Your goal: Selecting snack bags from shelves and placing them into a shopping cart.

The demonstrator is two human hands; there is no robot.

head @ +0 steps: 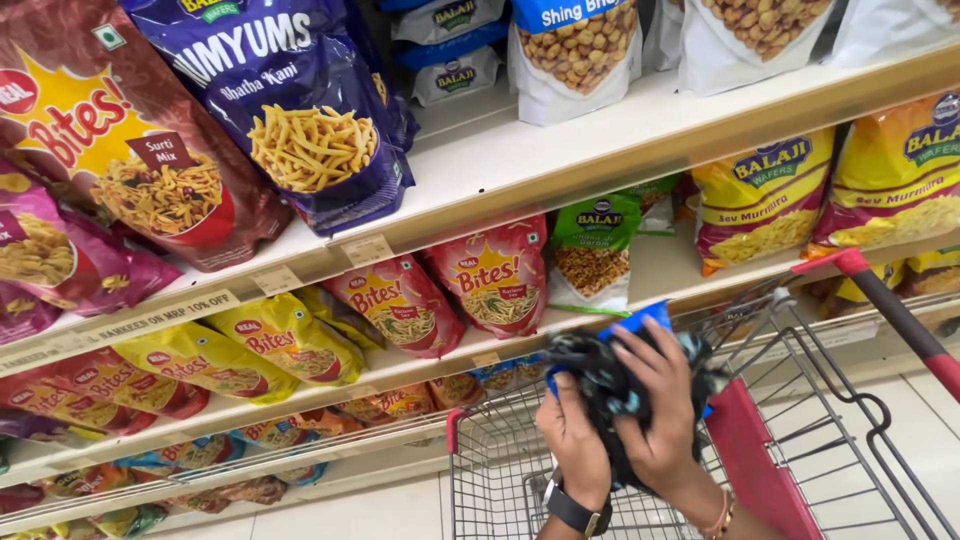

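So both my hands were on the dark bag [600, 375] over the cart [520, 470], left hand [573, 440] gripping it from below, fingers curled shut on the fabric, right hand [665, 415] pressed over the top, fingers closed around it too. Blue showed at the bag's edge. I held it bunched above the basket, probably so it wouldn't slip through the wire. Snack packs [495, 280] lined the shelves [520, 170] just ahead, and the cart's red handle [900, 315] sat off right.
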